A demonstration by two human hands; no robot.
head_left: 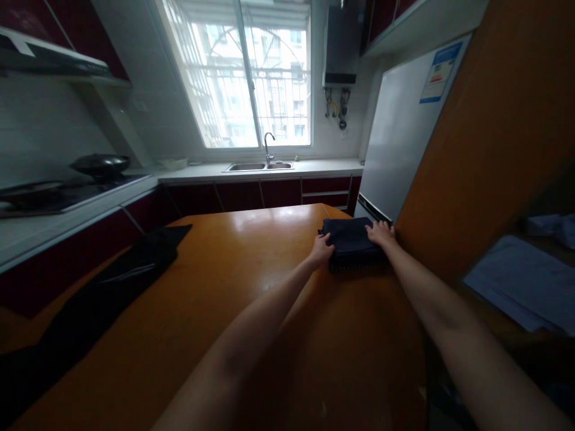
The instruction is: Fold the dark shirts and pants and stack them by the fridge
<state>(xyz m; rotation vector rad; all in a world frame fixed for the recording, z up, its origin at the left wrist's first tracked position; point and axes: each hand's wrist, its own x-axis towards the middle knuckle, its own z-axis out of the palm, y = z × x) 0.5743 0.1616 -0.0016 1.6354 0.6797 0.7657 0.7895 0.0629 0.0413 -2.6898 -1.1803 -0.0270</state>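
A folded dark navy garment (350, 236) lies at the far right of the wooden table (224, 269), near its edge. It looks like several layers stacked, with a darker, ridged lower edge facing me. My left hand (321, 248) grips its left side, fingers curled over the cloth. At the upper right corner, my right hand (381, 232) is closed on the fabric. Both arms reach out across the table. The undersides of the fingers are hidden, and I cannot make out the kind of garment.
Black clothing (117, 281) lies stretched along the table's left side. A fridge (395, 131) stands beyond the right hand, next to a wooden panel (489, 131). Light-coloured cloth (521, 281) sits lower right. Behind are a sink (247, 167) and a stove with a wok (101, 163).
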